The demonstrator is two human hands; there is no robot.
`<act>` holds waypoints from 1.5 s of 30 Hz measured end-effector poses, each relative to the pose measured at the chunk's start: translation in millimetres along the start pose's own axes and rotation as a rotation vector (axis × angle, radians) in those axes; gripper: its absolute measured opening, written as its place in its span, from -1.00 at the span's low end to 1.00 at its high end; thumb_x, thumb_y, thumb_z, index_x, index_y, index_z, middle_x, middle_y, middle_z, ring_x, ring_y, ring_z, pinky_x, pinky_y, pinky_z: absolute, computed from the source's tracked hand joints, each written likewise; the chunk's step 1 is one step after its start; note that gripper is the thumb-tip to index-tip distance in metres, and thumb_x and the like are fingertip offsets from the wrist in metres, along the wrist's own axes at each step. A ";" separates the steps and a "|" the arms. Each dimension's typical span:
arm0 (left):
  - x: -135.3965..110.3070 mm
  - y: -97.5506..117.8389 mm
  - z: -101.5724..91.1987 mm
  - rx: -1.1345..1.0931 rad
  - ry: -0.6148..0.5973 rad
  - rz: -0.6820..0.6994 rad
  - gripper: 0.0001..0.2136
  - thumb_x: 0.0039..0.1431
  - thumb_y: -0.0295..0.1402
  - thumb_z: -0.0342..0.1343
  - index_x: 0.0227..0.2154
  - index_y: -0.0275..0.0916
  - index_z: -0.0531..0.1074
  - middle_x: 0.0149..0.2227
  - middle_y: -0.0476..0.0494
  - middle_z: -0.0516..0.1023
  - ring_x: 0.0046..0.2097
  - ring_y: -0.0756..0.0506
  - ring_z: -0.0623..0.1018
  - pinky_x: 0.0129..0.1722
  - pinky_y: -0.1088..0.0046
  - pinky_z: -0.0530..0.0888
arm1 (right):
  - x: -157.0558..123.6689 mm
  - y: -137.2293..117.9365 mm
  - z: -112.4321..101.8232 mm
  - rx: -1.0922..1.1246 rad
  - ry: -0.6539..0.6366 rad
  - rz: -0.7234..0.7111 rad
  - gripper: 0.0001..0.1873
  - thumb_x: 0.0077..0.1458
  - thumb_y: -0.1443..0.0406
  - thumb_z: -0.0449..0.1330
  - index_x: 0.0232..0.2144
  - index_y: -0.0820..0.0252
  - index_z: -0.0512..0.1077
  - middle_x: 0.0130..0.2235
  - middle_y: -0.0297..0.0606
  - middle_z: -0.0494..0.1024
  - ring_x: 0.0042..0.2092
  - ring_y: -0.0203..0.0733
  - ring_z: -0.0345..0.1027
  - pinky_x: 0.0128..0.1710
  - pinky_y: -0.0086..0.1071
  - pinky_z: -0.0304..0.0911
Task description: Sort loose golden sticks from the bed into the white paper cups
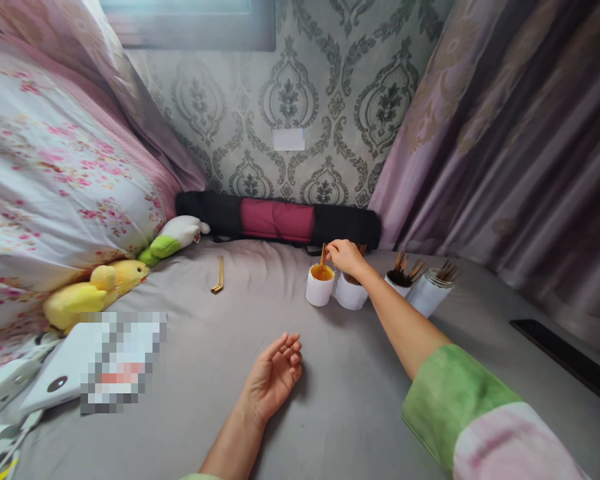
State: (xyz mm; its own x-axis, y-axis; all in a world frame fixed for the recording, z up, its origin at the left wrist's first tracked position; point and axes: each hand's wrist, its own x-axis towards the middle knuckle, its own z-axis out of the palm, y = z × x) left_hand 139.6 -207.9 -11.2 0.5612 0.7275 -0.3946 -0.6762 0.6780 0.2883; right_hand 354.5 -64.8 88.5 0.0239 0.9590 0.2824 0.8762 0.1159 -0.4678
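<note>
My right hand (346, 257) reaches over a row of containers with its fingers pinched together. They close on a thin brown stick (323, 256) standing in the white cup with a yellow inside (320, 291). A second white cup (351, 295) stands partly behind my right hand and wrist, with sticks showing above it. My left hand (276, 375) rests palm up on the grey sheet, its fingers loosely curled and nothing in it. Several thin gold bent sticks (219, 275) lie together on the sheet, left of the cups.
Further right stand a dark-filled white cup (399, 285) and a tilted jar (433, 293), both holding sticks. A black flat object (565, 357) lies at the right. Plush toys (97, 290), a white device (63, 363) and cables are at the left. A black-and-red roll (277, 220) lies along the wall.
</note>
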 end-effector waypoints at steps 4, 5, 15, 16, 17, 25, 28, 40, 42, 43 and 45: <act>-0.2 0.1 -0.2 0.013 -0.008 0.004 -0.85 0.02 -0.41 0.07 -0.34 -0.38 0.36 -0.47 -0.07 0.40 -0.53 0.12 0.36 -0.57 0.61 0.31 | -4.7 2.1 0.3 -0.007 -0.001 0.015 -0.68 0.07 0.32 -0.08 -0.49 0.23 0.46 -0.43 -0.23 0.53 -0.43 -0.32 0.36 -0.39 -0.53 0.13; -0.3 0.1 -0.3 0.015 -0.009 0.006 -0.85 0.02 -0.41 0.07 -0.34 -0.38 0.36 -0.47 -0.07 0.40 -0.53 0.12 0.36 -0.57 0.60 0.32 | -6.2 2.9 0.1 -0.003 0.001 0.019 -0.69 0.06 0.32 -0.07 -0.49 0.23 0.45 -0.44 -0.24 0.53 -0.44 -0.32 0.36 -0.40 -0.53 0.13; -1.6 0.4 0.9 0.025 -0.005 0.029 -0.87 0.02 -0.43 0.07 -0.36 -0.39 0.37 -0.48 -0.09 0.41 -0.54 0.11 0.37 -0.61 0.62 0.31 | -25.2 14.0 -3.6 0.104 0.063 0.060 -0.74 0.04 0.32 -0.06 -0.43 0.21 0.44 -0.47 -0.31 0.53 -0.45 -0.33 0.36 -0.39 -0.52 0.16; -1.6 0.5 0.7 0.023 -0.008 0.029 -0.87 0.02 -0.43 0.07 -0.36 -0.39 0.37 -0.48 -0.09 0.41 -0.54 0.11 0.37 -0.61 0.61 0.31 | -27.3 15.2 -2.7 0.122 0.084 0.073 -0.74 0.03 0.31 -0.05 -0.43 0.20 0.44 -0.47 -0.31 0.52 -0.46 -0.33 0.36 -0.39 -0.51 0.17; -1.5 0.6 0.3 0.021 -0.013 0.030 -0.87 0.02 -0.43 0.06 -0.36 -0.39 0.37 -0.48 -0.10 0.41 -0.54 0.11 0.37 -0.60 0.61 0.31 | -29.4 16.3 -1.5 0.138 0.110 0.086 -0.75 0.03 0.31 -0.05 -0.43 0.20 0.43 -0.48 -0.32 0.52 -0.46 -0.33 0.36 -0.39 -0.51 0.18; -2.0 1.5 -1.3 0.044 -0.025 0.059 -0.88 0.02 -0.44 0.06 -0.35 -0.38 0.37 -0.48 -0.09 0.41 -0.53 0.11 0.38 -0.60 0.61 0.32 | -50.3 13.1 4.2 0.265 0.278 0.154 -0.71 0.04 0.21 -0.07 -0.45 0.20 0.40 -0.53 -0.30 0.49 -0.49 -0.31 0.35 -0.44 -0.47 0.19; -2.6 2.0 -1.0 0.048 -0.023 0.066 -0.89 0.03 -0.45 0.05 -0.36 -0.38 0.37 -0.48 -0.09 0.41 -0.53 0.10 0.38 -0.60 0.61 0.32 | -62.6 7.2 6.1 0.307 0.324 0.164 -0.69 0.05 0.18 -0.07 -0.45 0.20 0.39 -0.53 -0.30 0.49 -0.48 -0.29 0.35 -0.44 -0.47 0.20; -1.6 2.0 -7.0 0.062 -0.020 0.155 -0.89 0.01 -0.57 0.01 -0.35 -0.38 0.34 -0.46 -0.08 0.39 -0.51 0.10 0.37 -0.58 0.60 0.33 | -115.1 -20.9 79.4 0.535 0.210 0.296 -0.64 0.08 0.15 -0.15 -0.52 0.19 0.35 -0.55 -0.25 0.47 -0.50 -0.28 0.35 -0.52 -0.49 0.18; -2.0 2.0 -7.9 0.058 -0.024 0.166 -0.88 0.00 -0.59 0.00 -0.35 -0.38 0.33 -0.46 -0.07 0.37 -0.51 0.10 0.36 -0.58 0.60 0.32 | -122.8 -20.6 98.9 0.544 0.182 0.337 -0.64 0.08 0.16 -0.14 -0.53 0.19 0.35 -0.56 -0.24 0.47 -0.50 -0.26 0.34 -0.54 -0.48 0.17; -2.3 1.9 -8.1 0.057 -0.024 0.166 -0.87 0.00 -0.60 0.00 -0.34 -0.38 0.32 -0.46 -0.06 0.37 -0.51 0.11 0.36 -0.58 0.60 0.32 | -126.7 -19.7 107.3 0.545 0.177 0.350 -0.64 0.08 0.15 -0.13 -0.53 0.19 0.35 -0.55 -0.23 0.47 -0.51 -0.25 0.34 -0.55 -0.48 0.16; -3.0 1.5 -8.1 0.061 -0.013 0.168 -0.86 -0.01 -0.61 0.00 -0.33 -0.38 0.31 -0.46 -0.05 0.35 -0.51 0.11 0.35 -0.58 0.60 0.31 | -133.9 -17.4 120.1 0.540 0.183 0.342 -0.64 0.08 0.16 -0.13 -0.53 0.19 0.36 -0.52 -0.21 0.48 -0.52 -0.26 0.33 -0.57 -0.48 0.15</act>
State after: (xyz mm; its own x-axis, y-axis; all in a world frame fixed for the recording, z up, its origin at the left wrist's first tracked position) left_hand 133.0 -210.0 -16.7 0.4488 0.8322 -0.3256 -0.7311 0.5514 0.4018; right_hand 278.2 -164.2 -41.7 0.3810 0.9108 0.1589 0.4412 -0.0281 -0.8970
